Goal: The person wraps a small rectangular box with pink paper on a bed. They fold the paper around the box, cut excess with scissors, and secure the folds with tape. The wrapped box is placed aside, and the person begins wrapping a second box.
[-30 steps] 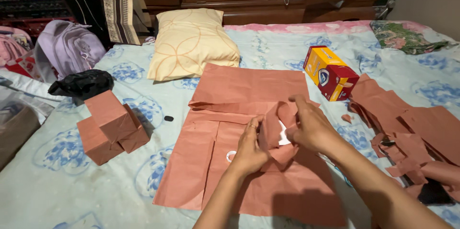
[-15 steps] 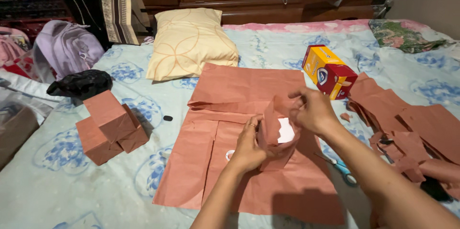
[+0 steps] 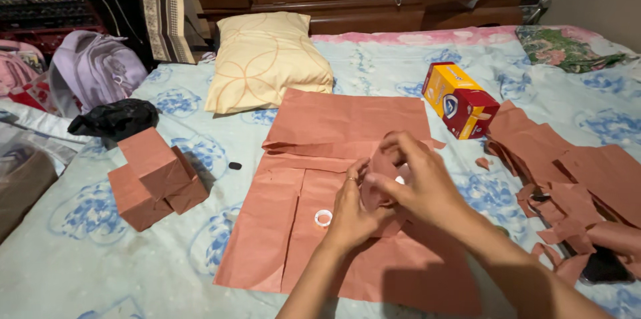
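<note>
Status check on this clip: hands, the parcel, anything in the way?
Left hand and right hand both clasp the half-wrapped parcel on the brown paper sheet. Tape roll beside left hand. Nothing in the way.

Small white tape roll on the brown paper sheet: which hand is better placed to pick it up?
Left, probably. The left hand rests right beside the small white tape roll, while the right hand lies farther away, over the brown paper-wrapped parcel.

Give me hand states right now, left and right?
Left hand: closed on the paper-wrapped item.
Right hand: closed over the same item, pressing the paper down.
</note>
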